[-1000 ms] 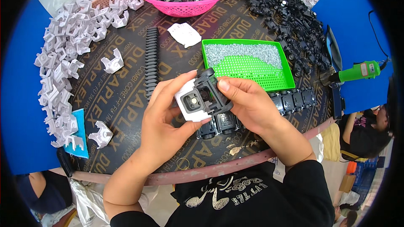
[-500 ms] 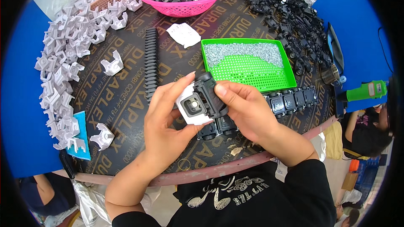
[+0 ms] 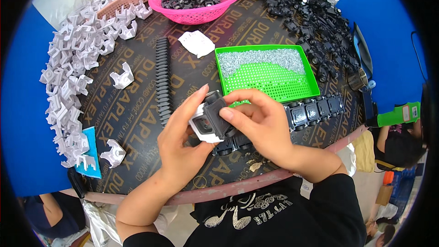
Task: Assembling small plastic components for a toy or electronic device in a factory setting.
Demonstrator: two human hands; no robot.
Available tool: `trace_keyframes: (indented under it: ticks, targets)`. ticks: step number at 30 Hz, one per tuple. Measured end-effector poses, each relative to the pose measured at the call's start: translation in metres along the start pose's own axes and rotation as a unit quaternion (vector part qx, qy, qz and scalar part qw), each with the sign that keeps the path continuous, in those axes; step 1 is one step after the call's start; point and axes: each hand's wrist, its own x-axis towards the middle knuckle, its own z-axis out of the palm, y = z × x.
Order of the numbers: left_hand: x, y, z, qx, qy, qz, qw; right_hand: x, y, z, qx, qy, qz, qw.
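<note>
My left hand [image 3: 178, 144] is closed round a white plastic shell [image 3: 208, 137] with a dark square recess, thumb below and fingers at its far side. Pressed against the shell's right side is a black wheeled chassis [image 3: 214, 112], like the base of a small toy vehicle. My right hand [image 3: 260, 121] pinches this chassis, its thumb lying on the flat black face. Whether the two parts are fully seated together cannot be seen. Under and beside my hands runs a row of similar black chassis pieces [image 3: 312, 111] on the table.
A green perforated tray [image 3: 256, 82] holds small silvery screws. Behind it stands a pink basket [image 3: 201, 13] of black parts. White shells [image 3: 68, 64] heap at left, black wheeled parts [image 3: 315, 32] at right. A green-handled tool [image 3: 399, 114] sits at the right edge.
The white shell and black chassis have turned in my hands and shifted slightly left and down. The shell's recess now faces more to the left, and my right thumb lies flatter on the chassis.
</note>
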Motion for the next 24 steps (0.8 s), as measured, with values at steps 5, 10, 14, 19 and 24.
trace_keyframes:
  ticks: [5, 10, 14, 19, 24]
  targets:
    - [0.002, -0.005, -0.005, 0.103, 0.075, 0.192, 0.973, -0.014, 0.011, 0.005, -0.168, -0.034, -0.245, 0.954]
    - [0.001, -0.001, -0.006, 0.201, 0.086, 0.272, 0.937, -0.019, 0.007, 0.006, -0.267, -0.014, -0.303, 0.914]
    - [0.000, 0.002, -0.007, 0.243, 0.092, 0.315, 0.913, -0.024, 0.003, 0.005, -0.284, -0.023, -0.323, 0.902]
    - [-0.008, 0.002, -0.013, 0.317, 0.092, 0.352, 0.876, -0.026, -0.003, 0.002, -0.231, -0.070, -0.297, 0.924]
    - [-0.017, 0.000, -0.011, 0.318, 0.029, 0.376, 0.870, -0.033, -0.024, -0.014, -0.179, -0.135, -0.192, 0.955]
